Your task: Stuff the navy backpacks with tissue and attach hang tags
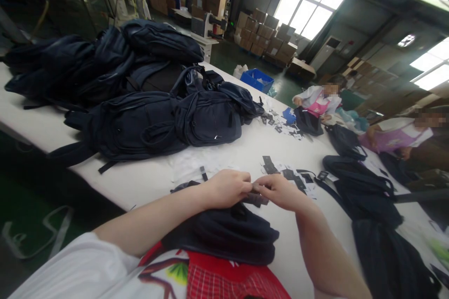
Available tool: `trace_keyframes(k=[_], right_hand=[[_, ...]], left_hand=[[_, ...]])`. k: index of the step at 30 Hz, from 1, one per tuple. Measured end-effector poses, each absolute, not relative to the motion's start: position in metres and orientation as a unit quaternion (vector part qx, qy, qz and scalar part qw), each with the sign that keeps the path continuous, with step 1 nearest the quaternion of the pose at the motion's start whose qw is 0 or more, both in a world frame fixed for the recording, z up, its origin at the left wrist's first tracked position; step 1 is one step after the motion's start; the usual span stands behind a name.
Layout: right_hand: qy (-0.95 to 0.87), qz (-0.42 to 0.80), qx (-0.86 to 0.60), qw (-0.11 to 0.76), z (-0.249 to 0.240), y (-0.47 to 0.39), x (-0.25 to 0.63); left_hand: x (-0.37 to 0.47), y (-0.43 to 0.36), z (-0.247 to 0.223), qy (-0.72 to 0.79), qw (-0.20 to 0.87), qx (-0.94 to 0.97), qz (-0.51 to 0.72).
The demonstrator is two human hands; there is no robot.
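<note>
A navy backpack (231, 233) lies on the table right against my red patterned apron (224, 282). Over its far side my two hands meet. My left hand (229, 188) is closed, fingertips pinched at a small dark piece (257, 199). Facing it, my right hand (278, 190) pinches at the same spot with thumb and forefinger. Whether that piece is a strap, a loop or a tag cord I cannot tell, as the fingers cover it. Just beyond my right hand, black and white hang tags (289, 174) are spread on the table.
Navy backpacks (140, 121) are heaped on the left of the white table (245, 149). More backpacks (365, 187) line the right side. Further tags (280, 126) lie near a co-worker (317, 103); a second person (396, 135) works at the far right. A blue crate (257, 80) stands beyond the table.
</note>
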State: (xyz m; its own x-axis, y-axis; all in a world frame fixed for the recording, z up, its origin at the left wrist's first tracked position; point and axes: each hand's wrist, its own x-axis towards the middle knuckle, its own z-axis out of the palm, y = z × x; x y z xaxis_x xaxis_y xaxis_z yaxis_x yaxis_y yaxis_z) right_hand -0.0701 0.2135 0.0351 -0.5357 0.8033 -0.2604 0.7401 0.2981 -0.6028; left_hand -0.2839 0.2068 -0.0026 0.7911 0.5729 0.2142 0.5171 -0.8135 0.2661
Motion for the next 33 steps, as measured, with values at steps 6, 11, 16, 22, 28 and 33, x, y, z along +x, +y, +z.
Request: trace_keyframes(k=[6, 11, 16, 22, 28, 33], right_hand=[[-0.771, 0.186, -0.601, 0.103, 0.033, 0.226, -0.057], [-0.743, 0.248, -0.605, 0.144, 0.038, 0.23, -0.053], [-0.622, 0.49, -0.566, 0.231, 0.034, 0.226, -0.061], [-0.663, 0.469, -0.533, 0.236, 0.038, 0.219, -0.074], [-0.774, 0.251, -0.565, 0.133, 0.042, 0.22, -0.073], [-0.797, 0.246, -0.536, 0.129, 0.033, 0.217, -0.089]], left_hand=[[-0.287, 0.206, 0.006, 0.307, -0.02, 0.931, 0.196], [-0.288, 0.198, 0.015, 0.282, -0.142, 0.921, 0.228], [-0.286, 0.199, 0.012, 0.298, -0.142, 0.916, 0.227], [-0.282, 0.204, 0.006, 0.314, -0.086, 0.926, 0.189], [-0.285, 0.198, 0.006, 0.362, 0.147, 0.884, 0.258], [-0.271, 0.202, -0.006, 0.46, 0.343, 0.758, 0.31]])
